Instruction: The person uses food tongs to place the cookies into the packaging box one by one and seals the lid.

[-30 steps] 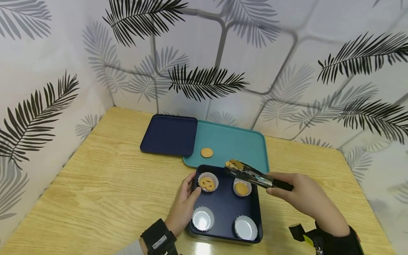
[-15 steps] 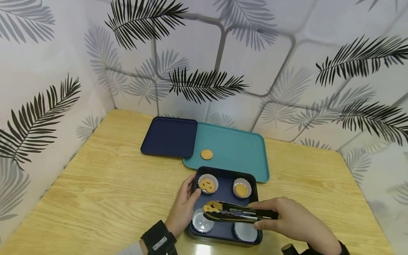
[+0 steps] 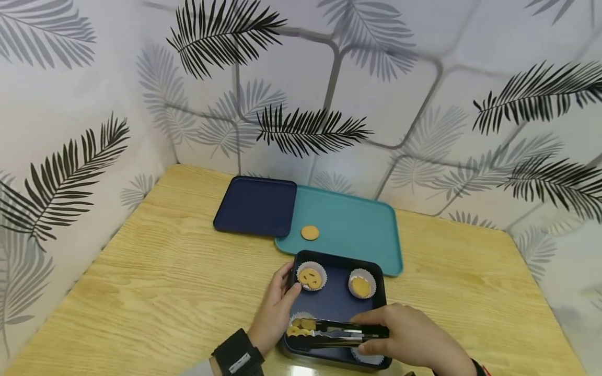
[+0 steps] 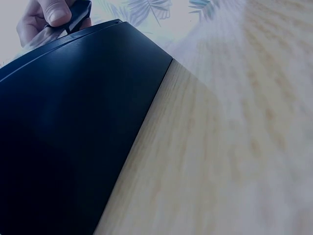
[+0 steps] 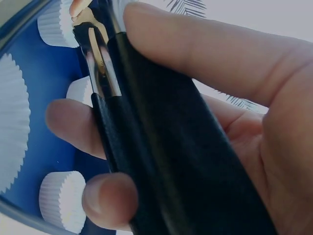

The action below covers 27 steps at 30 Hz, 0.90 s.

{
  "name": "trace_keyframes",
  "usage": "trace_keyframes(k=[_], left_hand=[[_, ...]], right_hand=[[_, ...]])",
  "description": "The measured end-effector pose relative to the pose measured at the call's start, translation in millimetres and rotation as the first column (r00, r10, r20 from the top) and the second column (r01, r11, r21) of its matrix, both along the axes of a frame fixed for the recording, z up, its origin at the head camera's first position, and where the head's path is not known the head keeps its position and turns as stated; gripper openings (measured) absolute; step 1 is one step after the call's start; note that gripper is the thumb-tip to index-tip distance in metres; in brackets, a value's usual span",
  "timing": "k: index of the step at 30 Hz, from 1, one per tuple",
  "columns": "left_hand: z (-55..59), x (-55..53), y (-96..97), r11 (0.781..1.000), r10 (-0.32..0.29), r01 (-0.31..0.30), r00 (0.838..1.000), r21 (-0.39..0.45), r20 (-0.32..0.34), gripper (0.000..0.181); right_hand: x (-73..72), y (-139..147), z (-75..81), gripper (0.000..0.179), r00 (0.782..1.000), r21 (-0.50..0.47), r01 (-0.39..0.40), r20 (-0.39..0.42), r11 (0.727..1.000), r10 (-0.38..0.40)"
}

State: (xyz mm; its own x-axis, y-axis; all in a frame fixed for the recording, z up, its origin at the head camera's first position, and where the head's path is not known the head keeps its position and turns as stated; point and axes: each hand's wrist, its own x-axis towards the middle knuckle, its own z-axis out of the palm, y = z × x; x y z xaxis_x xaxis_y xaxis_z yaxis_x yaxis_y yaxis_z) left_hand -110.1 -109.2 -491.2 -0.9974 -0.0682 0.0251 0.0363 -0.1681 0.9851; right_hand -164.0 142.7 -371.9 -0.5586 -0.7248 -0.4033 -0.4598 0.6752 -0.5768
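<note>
My left hand (image 3: 275,310) grips the left side of the dark blue box (image 3: 324,304), thumb over the rim. My right hand (image 3: 409,334) holds a pair of black-handled tongs (image 3: 345,334) by the handles. Between the tong tips sit cookies (image 3: 301,325), low over the near-left paper cup, which they partly cover. The far-left cup holds a pretzel-shaped cookie (image 3: 310,278), the far-right one a round cookie (image 3: 361,286). The near-right cup (image 3: 368,357) is largely hidden by the tongs and right hand. In the right wrist view the fingers wrap the tong handles (image 5: 161,132).
Behind the box lies a teal tray (image 3: 352,219) with one round cookie (image 3: 310,233) on it. A flat dark blue lid or tray (image 3: 256,206) overlaps its left edge. A leaf-patterned curtain (image 3: 310,78) stands behind the wooden table (image 3: 178,271).
The right hand has brought the tongs and cookies from the box's far-right corner, leftward and nearer, to over the near-left cup. The left hand has stayed on the box.
</note>
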Motion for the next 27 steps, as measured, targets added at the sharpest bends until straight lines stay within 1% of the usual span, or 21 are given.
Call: trace_keyframes(k=[5, 10, 15, 19, 27], left_hand=[[0.7, 0.4, 0.7, 1.000, -0.013, 0.013, 1.000, 0.006, 0.004, 0.057], [2.1, 0.3, 0.1, 1.000, -0.015, 0.015, 1.000, 0.008, -0.001, 0.057], [2.3, 0.5, -0.1, 1.000, -0.011, 0.011, 1.000, -0.006, -0.015, 0.057], [2.0, 1.5, 0.0, 1.000, -0.019, 0.019, 1.000, 0.005, -0.008, 0.056], [0.1, 1.3, 1.3, 1.000, -0.004, 0.003, 1.000, -0.009, -0.012, 0.057]], right_hand=[[0.1, -0.8, -3.2, 0.043, 1.000, 0.008, -0.002, -0.024, 1.000, 0.002], [-0.4, -0.8, -2.5, 0.047, 0.999, 0.018, 0.003, -0.048, 1.000, -0.002], [-0.5, -0.7, -2.2, 0.048, 0.999, 0.027, 0.014, -0.039, 1.000, -0.013], [-0.3, -0.5, -2.5, 0.048, 0.999, 0.036, 0.036, -0.027, 0.999, -0.035], [0.1, 3.8, 0.7, 0.052, 0.999, 0.008, 0.042, -0.028, 0.999, -0.042]])
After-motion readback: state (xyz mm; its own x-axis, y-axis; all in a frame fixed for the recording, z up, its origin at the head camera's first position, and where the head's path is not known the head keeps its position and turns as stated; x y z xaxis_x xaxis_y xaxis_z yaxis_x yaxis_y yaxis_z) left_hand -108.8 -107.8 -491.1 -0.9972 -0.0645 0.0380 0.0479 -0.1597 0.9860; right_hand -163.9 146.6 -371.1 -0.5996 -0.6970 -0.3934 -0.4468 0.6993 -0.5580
